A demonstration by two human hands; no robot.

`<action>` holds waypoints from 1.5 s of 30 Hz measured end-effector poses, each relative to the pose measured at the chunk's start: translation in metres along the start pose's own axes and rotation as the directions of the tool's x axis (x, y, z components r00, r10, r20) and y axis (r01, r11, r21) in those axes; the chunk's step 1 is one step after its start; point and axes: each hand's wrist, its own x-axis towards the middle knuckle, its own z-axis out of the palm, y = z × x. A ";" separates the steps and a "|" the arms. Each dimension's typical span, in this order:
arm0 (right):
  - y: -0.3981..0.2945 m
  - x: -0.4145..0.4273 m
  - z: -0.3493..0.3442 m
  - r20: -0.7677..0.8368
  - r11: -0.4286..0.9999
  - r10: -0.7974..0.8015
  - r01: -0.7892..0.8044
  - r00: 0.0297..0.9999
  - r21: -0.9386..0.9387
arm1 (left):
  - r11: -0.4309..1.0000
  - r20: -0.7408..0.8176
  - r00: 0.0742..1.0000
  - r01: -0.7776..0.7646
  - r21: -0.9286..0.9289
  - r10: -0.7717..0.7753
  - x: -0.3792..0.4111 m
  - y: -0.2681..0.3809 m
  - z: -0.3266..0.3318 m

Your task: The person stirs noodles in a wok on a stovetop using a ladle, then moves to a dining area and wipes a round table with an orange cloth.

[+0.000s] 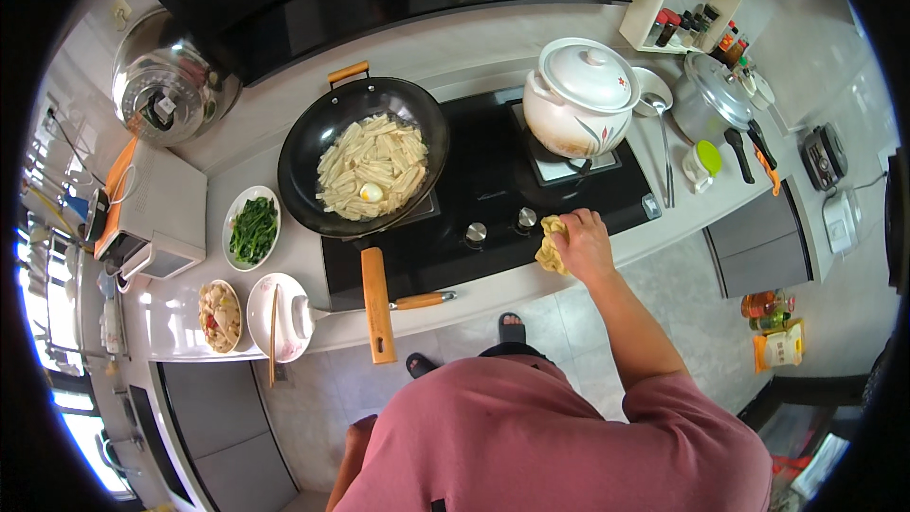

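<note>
My right hand (pixel 583 242) grips a crumpled yellow cloth (pixel 551 245) against the front edge of the black glass cooktop (pixel 476 156). Two metal control knobs (pixel 526 218) sit just left of the cloth. My left hand (pixel 361 427) hangs low beside my body, mostly hidden, and its fingers cannot be made out. On the left burner stands a black wok (pixel 298 178) with a wooden handle (pixel 379 306) pointing towards me. Inside it lie pale strips of food (pixel 373 163), seemingly dried tofu sticks, with an egg-like piece (pixel 370 192) on top. A lidded white ceramic pot (pixel 579 117) occupies the right burner.
Left of the wok are a plate of cooked greens (pixel 254 230), a dish of sliced food (pixel 220 316) and a white bowl (pixel 264 299) with chopsticks (pixel 273 341) and a spatula (pixel 419 300). A pressure cooker (pixel 707 103), green-lidded jar (pixel 704 163) and ladle (pixel 667 149) stand right.
</note>
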 end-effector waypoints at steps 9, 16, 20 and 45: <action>0.018 0.000 0.021 0.101 0.976 0.216 -0.217 0.971 -0.009 | 0.872 -0.011 0.973 0.202 -0.446 -0.231 -0.014 0.070 -0.086; 0.011 0.011 0.016 0.136 0.497 0.564 -0.466 0.815 0.732 | 0.793 -0.179 0.970 0.022 -0.609 -0.165 -0.009 0.012 -0.001; -0.010 0.032 0.005 0.054 0.455 0.454 -0.283 0.889 0.844 | 0.921 -0.185 0.982 -0.044 -0.388 -0.031 -0.024 0.022 -0.008; -0.036 0.068 0.056 0.405 0.959 -0.147 0.230 0.902 -0.163 | 0.830 -0.139 0.975 0.066 -0.554 -0.171 -0.026 -0.002 0.028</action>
